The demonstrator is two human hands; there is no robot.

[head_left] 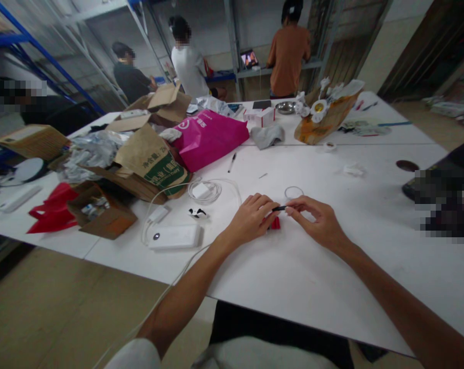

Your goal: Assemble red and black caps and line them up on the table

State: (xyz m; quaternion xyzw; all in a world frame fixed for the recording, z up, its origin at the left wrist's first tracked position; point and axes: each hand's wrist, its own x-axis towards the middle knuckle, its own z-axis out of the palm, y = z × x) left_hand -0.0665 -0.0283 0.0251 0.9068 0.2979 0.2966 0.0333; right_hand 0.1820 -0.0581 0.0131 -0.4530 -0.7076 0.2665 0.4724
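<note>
A short, thin black rod-like piece (281,208) spans the gap between my two hands above the white table (316,292). My left hand (251,218) is closed on its left end, fingers bent. At its other end, the thumb and fingertips of my right hand (318,221) pinch it. What kind of piece it is, I cannot make out. Just under it, by my left fingertips, shows a small red object (276,223), partly hidden. A thin grey-white ring (294,192) lies on the table just beyond my right fingers.
Left of my hands are a white power bank (175,237), a coiled white cable (216,193) and a black-and-white clip-like item (198,213). Farther back lie a pen (232,162), a magenta bag (212,138) and cardboard boxes (103,212). Several people work beyond; a dark bag-like shape (447,174) is at right.
</note>
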